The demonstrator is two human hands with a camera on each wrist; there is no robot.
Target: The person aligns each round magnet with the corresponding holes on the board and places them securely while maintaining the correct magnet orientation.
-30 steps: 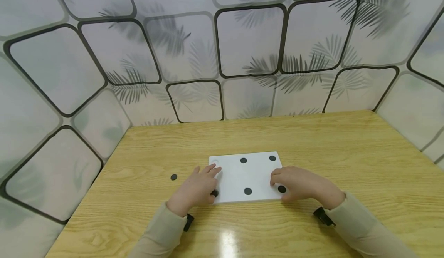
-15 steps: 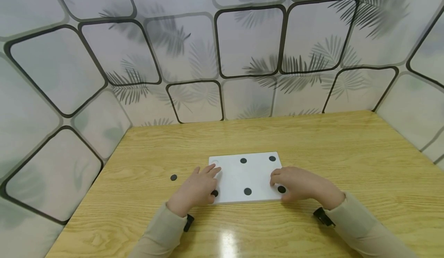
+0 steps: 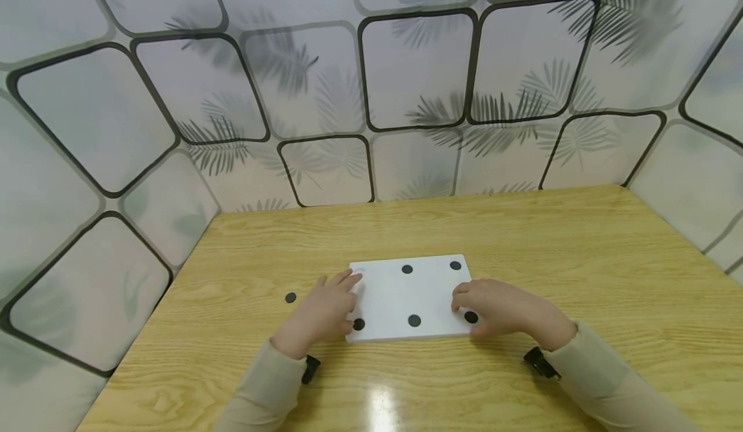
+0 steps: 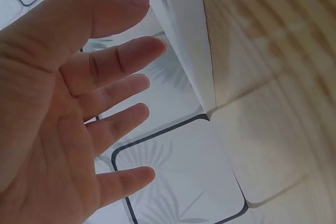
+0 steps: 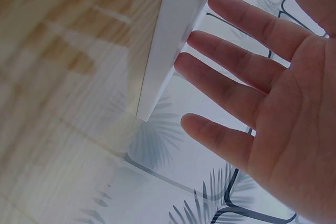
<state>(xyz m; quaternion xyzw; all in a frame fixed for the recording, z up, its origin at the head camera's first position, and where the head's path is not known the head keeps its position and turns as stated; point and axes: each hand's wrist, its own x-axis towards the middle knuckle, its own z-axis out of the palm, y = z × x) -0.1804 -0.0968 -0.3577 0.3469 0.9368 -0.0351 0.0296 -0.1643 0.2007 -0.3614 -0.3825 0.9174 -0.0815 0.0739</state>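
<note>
Our left hand (image 3: pixel 325 313) rests with straight, relaxed fingers on the left edge of the white board (image 3: pixel 409 293), and our right hand (image 3: pixel 499 306) lies equally relaxed over its right edge; neither grips anything. The board sits flat on the tabletop (image 3: pixel 580 258) between our hands, with black discs (image 3: pixel 414 320) dotted across it. One loose disc (image 3: pixel 290 297) lies just left of our left hand. We judge that a careless nudge could slide the board and scatter the discs.
</note>
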